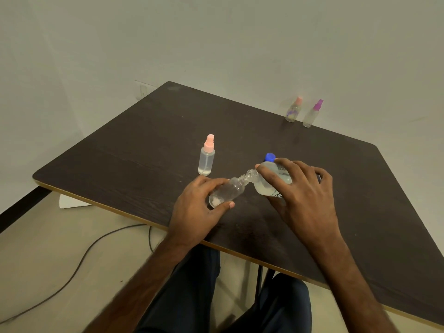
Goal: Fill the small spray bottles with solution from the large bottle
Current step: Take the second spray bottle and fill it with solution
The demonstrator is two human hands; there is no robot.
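surroundings: dark table (144,145); near spray bottle (207,156), pink top, upright just beyond the left hand and apart from it; pink-topped far bottle (293,110) and purple-topped far bottle (313,114) side by side at the far edge.
floor: dark cable (72,272); white flat object (72,203) under the table's left edge.
count: four small spray bottles, three with sprayers on, one open; one large bottle; one blue cap.
left hand (199,207): fingers and thumb curled round the open small bottle (227,192), tilted low over the table, neck pointing up-right.
right hand (305,191): grips the large bottle (271,179) from above, tipped neck-down, its mouth meeting the small bottle's mouth.
contents: clear liquid in both.
hard to make out: blue cap (270,157) just behind the large bottle, resting place unclear; label mostly covered by fingers; large bottle's base hidden.
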